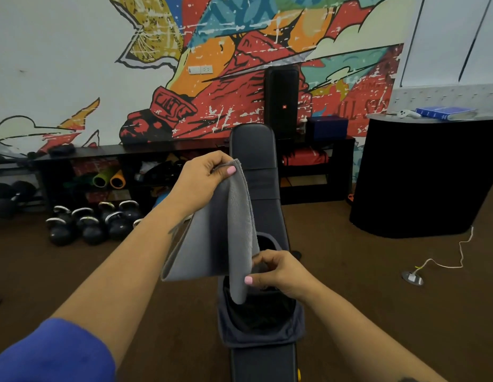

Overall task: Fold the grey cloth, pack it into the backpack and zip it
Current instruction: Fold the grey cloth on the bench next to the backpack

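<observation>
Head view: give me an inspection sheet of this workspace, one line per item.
Surface: padded bench, dark, running away from the camera.
Job's things: grey cloth held up in the air, partly folded; backpack lying on the bench, unzipped, dark interior showing.
Clutter: kettlebells and dumbbells on the floor at left; foam rollers on the low shelf.
Grippers: left hand pinching the cloth's top edge; right hand pinching its lower edge above the bag.
Cables: white cable trailing over the floor at right to a floor socket.
Surroundings: painted mural wall, tall black speaker, dark counter with a blue book.
</observation>
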A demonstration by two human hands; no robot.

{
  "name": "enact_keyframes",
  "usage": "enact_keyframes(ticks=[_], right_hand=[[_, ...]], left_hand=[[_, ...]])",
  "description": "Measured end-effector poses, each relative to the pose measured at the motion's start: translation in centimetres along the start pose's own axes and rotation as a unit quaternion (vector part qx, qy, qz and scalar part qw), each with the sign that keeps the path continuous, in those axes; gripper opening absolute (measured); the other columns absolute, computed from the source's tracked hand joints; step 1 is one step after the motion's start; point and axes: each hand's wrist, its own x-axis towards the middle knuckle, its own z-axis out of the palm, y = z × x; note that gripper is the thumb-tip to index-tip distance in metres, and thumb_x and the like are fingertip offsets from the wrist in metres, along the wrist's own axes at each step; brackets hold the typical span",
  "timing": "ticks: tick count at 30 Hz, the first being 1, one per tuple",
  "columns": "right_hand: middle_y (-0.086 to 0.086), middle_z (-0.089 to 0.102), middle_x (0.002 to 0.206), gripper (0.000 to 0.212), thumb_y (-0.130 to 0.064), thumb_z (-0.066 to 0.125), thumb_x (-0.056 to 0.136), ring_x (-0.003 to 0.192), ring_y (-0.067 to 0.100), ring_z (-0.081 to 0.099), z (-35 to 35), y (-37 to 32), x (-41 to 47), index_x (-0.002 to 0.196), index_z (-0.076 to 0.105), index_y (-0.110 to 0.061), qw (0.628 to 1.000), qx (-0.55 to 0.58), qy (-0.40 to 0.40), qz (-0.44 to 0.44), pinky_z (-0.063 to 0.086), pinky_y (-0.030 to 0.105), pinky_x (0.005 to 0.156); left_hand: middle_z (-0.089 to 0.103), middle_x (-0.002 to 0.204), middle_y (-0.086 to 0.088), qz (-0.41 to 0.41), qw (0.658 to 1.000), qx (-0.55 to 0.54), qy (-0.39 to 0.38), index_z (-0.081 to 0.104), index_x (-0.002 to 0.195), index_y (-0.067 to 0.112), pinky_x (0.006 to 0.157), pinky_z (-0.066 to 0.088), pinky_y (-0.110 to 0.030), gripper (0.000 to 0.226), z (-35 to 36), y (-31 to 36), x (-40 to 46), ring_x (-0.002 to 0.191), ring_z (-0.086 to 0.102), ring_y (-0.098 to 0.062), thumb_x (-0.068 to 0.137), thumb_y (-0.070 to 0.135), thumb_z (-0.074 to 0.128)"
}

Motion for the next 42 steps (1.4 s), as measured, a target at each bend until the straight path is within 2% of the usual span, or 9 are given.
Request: enact_keyframes(ticks=[5, 10, 16, 18, 19, 24, 33, 38, 42], right_hand=[[-0.012, 0.043, 0.051, 0.041, -0.002, 0.069, 0.073, 0.051, 0.004, 0.040, -0.5, 0.8, 0.0, 0.050, 0.044, -0.024, 0.999, -0.032, 0.004, 0.014, 0.035, 0.021, 0.056], [0.004, 0.045, 0.070, 0.009, -0.011, 0.055, 0.070, 0.069, 0.016, 0.043, -1.5, 0.5, -0.1, 0.067, 0.049, -0.017, 0.998, -0.066, 0.007, -0.013, 0.033, 0.030, 0.066], [-0.017, 0.068, 0.066, 0.037, -0.001, 0.063, 0.081, 0.070, -0.002, 0.062, -2.7, 0.1, -0.1, 0.062, 0.072, -0.030, 0.995, -0.078, -0.040, 0.039, 0.047, 0.021, 0.074], [-0.003, 0.075, 0.086, 0.007, -0.016, 0.073, 0.076, 0.087, 0.014, 0.070, -2.9, 0.0, -0.2, 0.082, 0.076, -0.018, 0.994, -0.083, -0.041, 0.057, 0.054, 0.031, 0.083], [0.006, 0.075, 0.091, 0.023, -0.026, 0.076, 0.070, 0.090, 0.021, 0.070, -3.0, 0.0, -0.2, 0.086, 0.074, -0.009, 0.994, -0.087, -0.026, 0.057, 0.054, 0.035, 0.083], [0.007, 0.044, 0.065, 0.036, -0.030, 0.077, 0.075, 0.059, 0.015, 0.043, -3.6, 0.1, -0.4, 0.067, 0.049, -0.009, 0.987, -0.117, 0.101, 0.042, 0.032, 0.022, 0.052], [0.003, 0.070, 0.078, 0.002, -0.008, 0.068, 0.083, 0.076, 0.016, 0.064, -3.8, 0.3, -0.5, 0.083, 0.070, -0.008, 0.956, 0.111, 0.272, 0.004, 0.052, 0.018, 0.062], [0.002, 0.071, 0.093, 0.031, 0.004, 0.068, 0.080, 0.083, 0.014, 0.067, -4.4, -0.2, -0.2, 0.099, 0.065, -0.019, 0.925, 0.214, 0.315, -0.007, 0.054, 0.014, 0.059], [0.004, 0.069, 0.091, 0.025, 0.004, 0.068, 0.078, 0.084, 0.017, 0.065, -4.6, 0.0, 0.1, 0.092, 0.064, -0.017, 0.909, 0.254, 0.330, 0.000, 0.053, 0.015, 0.057]], left_hand=[[0.063, 0.083, 0.008, -0.013, 1.000, 0.000, 0.005, 0.063, 0.085, 0.020, 0.067, 0.037, -0.003, 0.009, -0.1, -0.8, -0.1, 0.076, 0.054, 0.000, 0.090, 0.015, 0.057], [0.063, 0.083, 0.008, -0.028, 0.999, 0.006, 0.013, 0.064, 0.088, 0.016, 0.068, 0.037, -0.001, 0.008, -0.3, -1.7, -0.4, 0.074, 0.055, 0.007, 0.090, 0.015, 0.057], [0.063, 0.085, 0.013, -0.045, 0.999, 0.003, 0.021, 0.066, 0.091, 0.015, 0.070, 0.036, 0.001, 0.009, -0.2, -2.2, -0.6, 0.080, 0.055, 0.003, 0.090, 0.017, 0.057], [0.063, 0.085, 0.011, -0.049, 0.998, 0.003, 0.025, 0.065, 0.090, 0.017, 0.070, 0.036, -0.001, 0.008, -0.4, -2.4, -0.7, 0.080, 0.054, 0.000, 0.090, 0.017, 0.057], [0.063, 0.083, 0.011, -0.049, 0.998, 0.003, 0.028, 0.064, 0.088, 0.019, 0.070, 0.036, -0.001, 0.007, -0.5, -2.4, -0.7, 0.079, 0.054, 0.000, 0.090, 0.018, 0.057], [0.061, 0.081, 0.013, -0.058, 0.997, 0.002, 0.052, 0.062, 0.084, 0.024, 0.071, 0.039, -0.010, 0.012, -1.4, -3.4, -1.2, 0.078, 0.054, -0.001, 0.092, 0.020, 0.055], [0.054, 0.076, 0.016, -0.089, 0.991, -0.034, 0.091, 0.053, 0.075, 0.036, 0.062, 0.037, 0.000, 0.028, -1.3, -5.0, -2.8, 0.067, 0.051, 0.016, 0.094, 0.015, 0.050], [0.055, 0.081, 0.014, -0.130, 0.985, -0.058, 0.095, 0.053, 0.076, 0.033, 0.068, 0.037, -0.016, 0.026, -1.0, -6.1, -3.7, 0.076, 0.050, 0.000, 0.094, 0.016, 0.050], [0.057, 0.083, 0.013, -0.153, 0.980, -0.082, 0.098, 0.059, 0.086, 0.020, 0.069, 0.039, -0.017, 0.014, -0.5, -6.8, -4.4, 0.078, 0.051, -0.001, 0.094, 0.012, 0.051]])
